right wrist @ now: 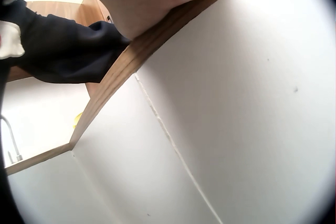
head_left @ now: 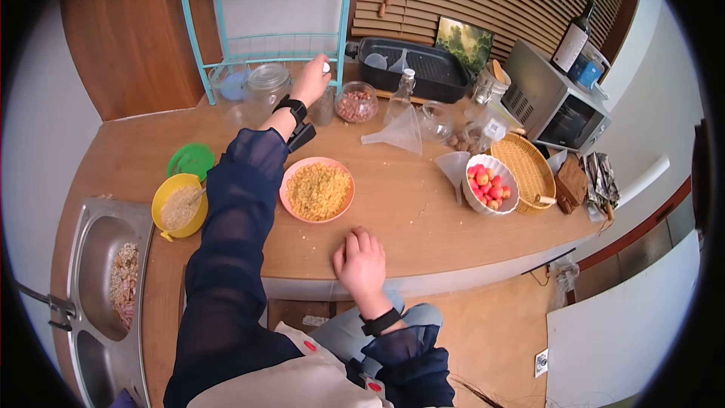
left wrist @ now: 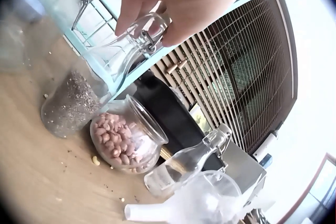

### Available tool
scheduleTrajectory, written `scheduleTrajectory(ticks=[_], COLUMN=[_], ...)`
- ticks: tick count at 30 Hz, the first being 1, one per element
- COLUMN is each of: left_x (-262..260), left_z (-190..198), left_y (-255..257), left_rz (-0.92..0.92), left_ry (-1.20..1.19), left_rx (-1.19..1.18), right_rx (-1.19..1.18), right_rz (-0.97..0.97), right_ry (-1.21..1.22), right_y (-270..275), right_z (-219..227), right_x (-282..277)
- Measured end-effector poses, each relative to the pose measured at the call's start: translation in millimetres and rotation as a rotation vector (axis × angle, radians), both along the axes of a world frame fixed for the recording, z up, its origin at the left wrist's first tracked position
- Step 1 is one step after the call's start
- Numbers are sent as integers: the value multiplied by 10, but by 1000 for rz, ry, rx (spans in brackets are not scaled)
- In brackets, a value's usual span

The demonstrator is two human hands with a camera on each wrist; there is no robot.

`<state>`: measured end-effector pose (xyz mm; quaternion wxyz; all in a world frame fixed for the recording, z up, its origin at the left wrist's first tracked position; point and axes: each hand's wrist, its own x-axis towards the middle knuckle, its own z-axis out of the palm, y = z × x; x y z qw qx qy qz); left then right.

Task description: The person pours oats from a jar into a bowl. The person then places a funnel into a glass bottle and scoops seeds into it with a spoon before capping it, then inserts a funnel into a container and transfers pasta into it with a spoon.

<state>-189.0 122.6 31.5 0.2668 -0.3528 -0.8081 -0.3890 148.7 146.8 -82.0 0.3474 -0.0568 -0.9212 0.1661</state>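
My left hand (head_left: 310, 81) reaches to the back of the counter and grips the top of a swing-top glass bottle (left wrist: 71, 103), fingers and thumb at its neck and wire clasp. Dark, fine grains fill the lower part of the bottle, which leans in the tilted left wrist view. Right beside it stands a round glass jar of peanuts (left wrist: 126, 140). A second clear swing-top bottle (head_left: 399, 102) and a plastic funnel (head_left: 400, 133) are further right. My right hand (head_left: 362, 261) rests at the counter's front edge, fingers loosely bent and holding nothing.
A pink bowl (head_left: 353, 195) of yellow grains sits below my left forearm. Left are a yellow bowl (head_left: 189, 231), a green lid (head_left: 190, 159) and the sink (head_left: 113, 210). Right stand a white bowl (head_left: 491, 208) of small red fruit, a wicker basket (head_left: 529, 170) and a microwave (head_left: 529, 106).
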Motion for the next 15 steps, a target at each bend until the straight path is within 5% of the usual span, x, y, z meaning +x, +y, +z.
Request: scheduleTrajectory(ticks=[15], left_x=[7], left_z=[-193], left_y=[17], left_rz=[-55], left_ry=[-187], left_rx=[98], right_rx=[24], right_rz=[-14], right_ry=[52], right_y=[7], right_z=[-30], right_x=[-2])
